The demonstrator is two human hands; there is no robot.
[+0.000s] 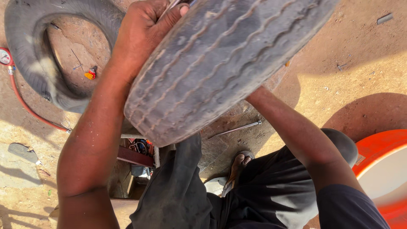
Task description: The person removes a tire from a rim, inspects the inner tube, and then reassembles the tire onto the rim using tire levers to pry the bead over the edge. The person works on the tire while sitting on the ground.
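At the far left a second tyre lies flat on the dirt ground, with a red air hose and its gauge curling past it, so you have inflation gear within reach but nothing hooked up to the tyre you hold. Your left hand is raised high, arm nearly straight, fingers curled over the upper edge of the worn tyre and clamped on it together with a thin metal tool whose tip barely shows at the top edge. That tyre stands tilted on edge above your lap, tread facing you, its lower end over the open toolbox. As far as I can judge, you are mid-way through working the rim side, which is hidden. A long metal rod lies on the ground below. Your right forearm reaches behind the tyre; its hand is out of sight, so I cannot tell its grip. An orange tub sits at the right.
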